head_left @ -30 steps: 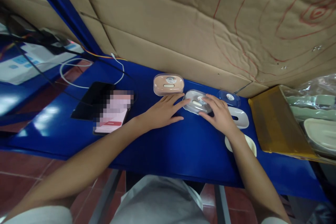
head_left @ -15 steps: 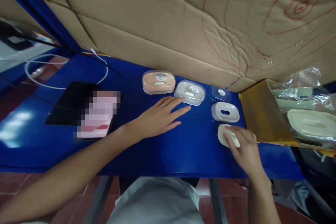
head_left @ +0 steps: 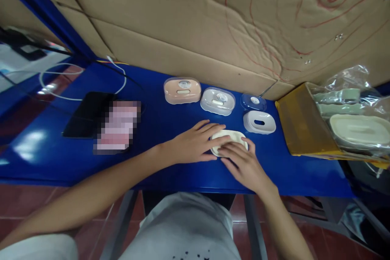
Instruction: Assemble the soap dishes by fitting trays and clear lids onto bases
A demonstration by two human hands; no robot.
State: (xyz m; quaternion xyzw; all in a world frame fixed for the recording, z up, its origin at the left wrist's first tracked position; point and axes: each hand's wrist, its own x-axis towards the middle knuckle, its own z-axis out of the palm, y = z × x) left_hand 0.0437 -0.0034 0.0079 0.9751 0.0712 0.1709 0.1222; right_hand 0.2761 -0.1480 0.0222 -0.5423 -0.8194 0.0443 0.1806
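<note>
A cream oval dish-like piece (head_left: pixel 230 137) lies at the front middle of the blue table, partly covered by fingers. My right hand (head_left: pixel 243 161) grips it from the right side, fingers curled over its top and thumb at the near edge. My left hand (head_left: pixel 199 143) is open, its spread fingers reaching over the left edge of the same piece. Behind stand a peach oval box (head_left: pixel 170 96) and a white oval box (head_left: pixel 209 106), both under clear lids with round stickers. To the right are a loose clear lid (head_left: pixel 244 103) and a white oval frame with a slot (head_left: pixel 269 125).
An open cardboard box (head_left: pixel 292 130) at the right holds bagged green pieces and a cream oval piece (head_left: pixel 359 128). At the left lie a phone (head_left: pixel 117 126) with a blurred screen, a black flat object (head_left: pixel 82 118) and a white cable (head_left: pixel 122 85). A cardboard wall (head_left: pixel 170 28) stands behind.
My right hand has moved left with the cream oval piece, from beside the cardboard box to the middle. My left hand has come against the piece's left edge.
</note>
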